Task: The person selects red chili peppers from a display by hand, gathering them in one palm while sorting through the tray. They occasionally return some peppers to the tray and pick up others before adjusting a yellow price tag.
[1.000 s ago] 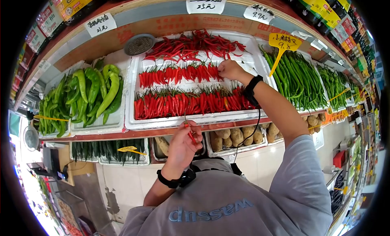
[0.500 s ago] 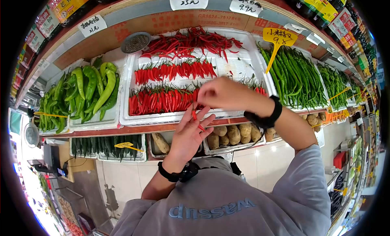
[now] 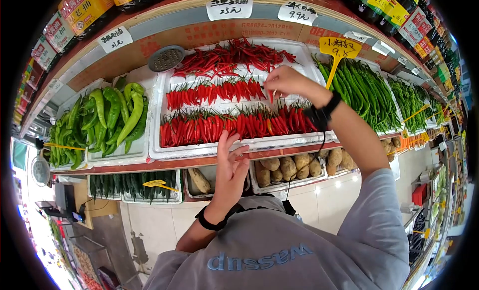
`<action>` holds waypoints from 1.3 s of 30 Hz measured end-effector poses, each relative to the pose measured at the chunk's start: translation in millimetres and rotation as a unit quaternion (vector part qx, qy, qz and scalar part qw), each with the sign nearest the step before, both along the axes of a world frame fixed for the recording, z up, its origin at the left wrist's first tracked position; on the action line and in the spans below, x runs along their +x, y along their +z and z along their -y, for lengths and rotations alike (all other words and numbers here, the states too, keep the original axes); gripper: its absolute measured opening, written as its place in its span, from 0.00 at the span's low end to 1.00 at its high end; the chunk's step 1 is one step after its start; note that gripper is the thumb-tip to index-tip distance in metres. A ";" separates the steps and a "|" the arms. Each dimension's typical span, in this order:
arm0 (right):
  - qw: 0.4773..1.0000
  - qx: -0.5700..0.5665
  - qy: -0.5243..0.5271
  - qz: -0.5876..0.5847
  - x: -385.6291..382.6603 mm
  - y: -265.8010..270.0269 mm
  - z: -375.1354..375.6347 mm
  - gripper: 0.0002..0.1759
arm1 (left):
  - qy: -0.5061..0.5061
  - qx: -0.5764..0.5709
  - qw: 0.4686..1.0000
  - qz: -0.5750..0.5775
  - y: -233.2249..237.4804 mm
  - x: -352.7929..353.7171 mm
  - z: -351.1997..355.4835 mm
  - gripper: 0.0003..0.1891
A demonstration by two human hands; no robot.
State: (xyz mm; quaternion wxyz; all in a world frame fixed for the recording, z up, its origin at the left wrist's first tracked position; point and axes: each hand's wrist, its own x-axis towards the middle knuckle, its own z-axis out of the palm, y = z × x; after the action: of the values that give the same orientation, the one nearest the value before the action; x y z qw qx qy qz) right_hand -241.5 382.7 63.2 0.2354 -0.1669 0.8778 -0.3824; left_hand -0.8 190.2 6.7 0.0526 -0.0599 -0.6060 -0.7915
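Head view, looking down into a white foam tray (image 3: 199, 153) of red chilies. Most complete at the front: a long, close-packed front row (image 3: 199, 130), stems toward the back, running from near the left wall well over to the right side. Shorter behind it: a middle row (image 3: 214, 92), neatly lined up from the left but ending near the right hand (image 3: 290, 82), with pale tray floor beyond, partly hidden by the wrist. Judging by this layout, front row largely laid out, middle row only partly so. Left unarranged at the back: a loose heap (image 3: 229, 58), tangled and pointing every way

Right hand closed at the fingertips on a single red chili (image 3: 271, 95), tip hanging down, just beside the right end of the middle row; cannot tell for certain about contact with the tray. Left hand (image 3: 230, 177) open, fingers apart, with no chili visible in it, raised near the front edge of the tray

Also around the tray: pale green peppers (image 3: 132, 121) to the left, long green chilies (image 3: 361, 93) to the right beneath a yellow price sign (image 3: 340, 47), a round perforated metal piece (image 3: 166, 58) by the back left corner, and potatoes (image 3: 288, 168) below
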 end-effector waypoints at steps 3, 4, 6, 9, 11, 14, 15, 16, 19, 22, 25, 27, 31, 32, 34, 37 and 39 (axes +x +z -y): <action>0.997 0.025 -0.070 0.017 -47.3 -35.1 -5.2 0.12 | -0.015 -0.014 1.000 0.015 -1.6 5.9 12.3 0.35; 0.995 0.033 -0.095 0.024 -57.3 -48.0 -4.5 0.12 | -0.016 -0.021 1.000 0.015 -3.4 8.8 15.2 0.32; 0.994 0.043 -0.091 0.033 -63.5 -63.0 3.1 0.11 | -0.013 -0.028 0.999 0.015 -4.5 12.1 23.3 0.29; 0.991 0.106 -0.078 -0.004 -62.7 -69.9 18.5 0.11 | -0.025 -0.026 0.997 0.068 -4.9 14.6 37.2 0.27; 0.966 0.228 0.008 -0.123 -73.8 -84.6 20.3 0.13 | -0.044 -0.022 0.994 0.099 -4.9 14.3 43.6 0.25; 0.984 0.165 -0.003 -0.073 -64.4 -72.7 17.4 0.12 | -0.017 -0.038 0.999 0.018 -7.5 11.0 41.9 0.22; 0.986 0.150 -0.022 -0.070 -60.2 -68.6 16.6 0.11 | -0.016 -0.036 0.999 0.015 -9.6 10.0 41.4 0.22; 0.986 0.150 -0.021 -0.071 -62.5 -73.3 14.0 0.11 | -0.019 -0.037 0.999 0.019 -12.5 9.7 40.8 0.21; 0.995 0.054 -0.075 -0.031 -61.8 -84.3 8.5 0.07 | -0.030 -0.030 0.999 0.028 -18.6 10.4 38.2 0.20; 0.995 0.062 -0.069 -0.032 -62.5 -80.6 6.5 0.07 | -0.043 -0.023 0.998 0.031 -20.1 9.6 37.1 0.19; 0.995 0.059 -0.075 0.024 -60.1 -60.0 3.8 0.08 | -0.058 -0.009 0.998 0.035 -20.0 10.0 36.5 0.18; 0.994 0.079 -0.072 0.010 -69.5 -48.4 -1.6 0.08 | -0.069 0.004 0.997 0.042 -18.8 11.0 37.1 0.17; 0.979 0.167 -0.013 -0.120 -97.7 -24.5 -6.3 0.14 | -0.078 -0.013 0.994 0.081 -18.8 13.5 42.3 0.15; 0.960 0.187 0.014 -0.208 -106.0 -20.5 -7.0 0.17 | -0.088 -0.016 0.991 0.096 -19.1 12.9 43.2 0.15; 0.963 0.205 -0.003 -0.175 -118.0 -19.9 -0.2 0.25 | -0.084 -0.006 0.992 0.090 -13.6 13.0 43.9 0.14; 0.934 0.205 0.013 -0.293 -115.7 -19.7 19.9 0.44 | -0.069 0.003 0.994 0.084 -7.5 14.3 50.9 0.14; 0.912 0.280 0.027 -0.297 -116.3 -25.6 37.7 0.46 | -0.059 0.003 0.995 0.083 -7.5 16.2 59.1 0.14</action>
State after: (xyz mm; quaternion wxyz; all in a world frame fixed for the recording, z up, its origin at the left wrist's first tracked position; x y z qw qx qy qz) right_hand -357.8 345.0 37.6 0.0110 -0.2232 0.9736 -0.0471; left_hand 15.5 131.1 -0.8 -0.0446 -0.0297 -0.6011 -0.7973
